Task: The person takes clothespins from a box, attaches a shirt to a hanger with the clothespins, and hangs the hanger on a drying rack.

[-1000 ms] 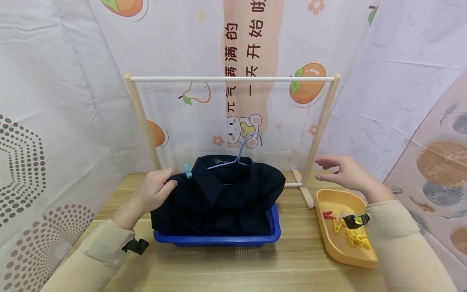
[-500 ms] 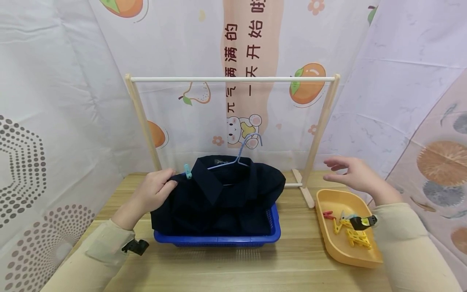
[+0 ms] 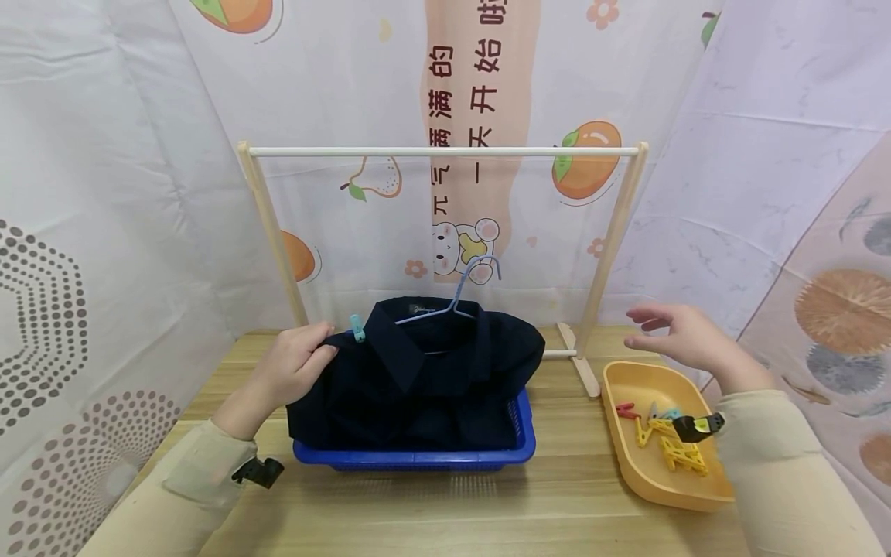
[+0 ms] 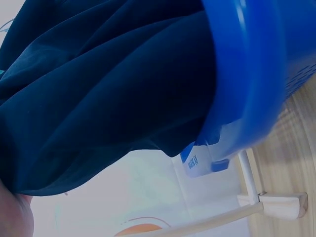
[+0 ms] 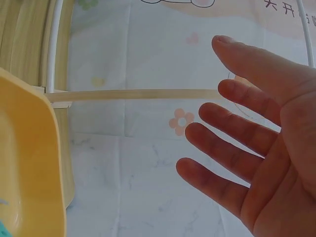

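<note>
A dark navy collared shirt (image 3: 431, 402) lies bunched over a blue basket (image 3: 418, 458), with a light blue wire hanger (image 3: 455, 298) inside its neck, hook upward. Beside the collar a teal clothespin (image 3: 357, 329) clips the shirt's shoulder. My left hand (image 3: 295, 363) pinches the shoulder end of the shirt; in the left wrist view the navy cloth (image 4: 113, 84) drapes down to the basket rim, and most of the hand is out of frame. My right hand (image 3: 685, 340) hovers above the yellow tray with nothing in it; the right wrist view shows its fingers (image 5: 227, 143) extended and spread.
A wooden rack with a white top bar (image 3: 445, 152) stands behind the basket. At right, the yellow tray (image 3: 668, 499) holds yellow, red and teal clothespins (image 3: 684, 455). Patterned curtains (image 3: 766, 155) surround the wooden table (image 3: 557, 503).
My right hand has drifted a little to the right over the tray, uncovering more of the clothespins. The left hand and the shirt have hardly moved.
</note>
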Action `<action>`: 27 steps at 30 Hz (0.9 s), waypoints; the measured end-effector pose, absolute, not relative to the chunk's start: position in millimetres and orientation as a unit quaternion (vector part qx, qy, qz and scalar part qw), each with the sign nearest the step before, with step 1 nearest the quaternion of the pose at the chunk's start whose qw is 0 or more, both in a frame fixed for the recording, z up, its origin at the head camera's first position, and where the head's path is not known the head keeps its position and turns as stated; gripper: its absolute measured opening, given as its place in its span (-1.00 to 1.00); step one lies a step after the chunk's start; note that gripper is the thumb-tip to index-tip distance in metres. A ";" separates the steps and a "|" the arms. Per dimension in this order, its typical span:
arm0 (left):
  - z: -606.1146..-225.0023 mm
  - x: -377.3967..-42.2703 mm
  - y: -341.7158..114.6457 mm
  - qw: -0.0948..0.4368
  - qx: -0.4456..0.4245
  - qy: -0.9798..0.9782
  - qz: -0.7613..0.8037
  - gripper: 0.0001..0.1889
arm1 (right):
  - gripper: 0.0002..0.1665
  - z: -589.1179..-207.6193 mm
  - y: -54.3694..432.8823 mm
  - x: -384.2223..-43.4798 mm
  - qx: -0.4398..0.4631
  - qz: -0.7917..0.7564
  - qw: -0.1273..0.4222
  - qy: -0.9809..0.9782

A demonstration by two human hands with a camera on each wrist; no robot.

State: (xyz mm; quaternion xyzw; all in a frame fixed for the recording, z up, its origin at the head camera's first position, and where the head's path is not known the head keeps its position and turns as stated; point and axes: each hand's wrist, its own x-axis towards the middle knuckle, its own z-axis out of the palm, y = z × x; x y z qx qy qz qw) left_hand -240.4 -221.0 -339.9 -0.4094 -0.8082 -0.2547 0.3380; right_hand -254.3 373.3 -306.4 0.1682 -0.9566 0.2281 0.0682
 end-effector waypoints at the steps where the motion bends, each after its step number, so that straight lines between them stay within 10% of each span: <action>1: -340.0 -240.4 -221.0 0.338 -0.409 -0.808 -0.254 -0.70 | -0.28 -307.9 374.3 -254.8 0.166 0.229 0.066 -0.957; 27: -343.7 -242.6 -222.7 0.345 -0.401 -0.811 -0.250 -0.72 | -0.19 -346.3 406.6 -264.5 0.111 0.225 0.021 -0.968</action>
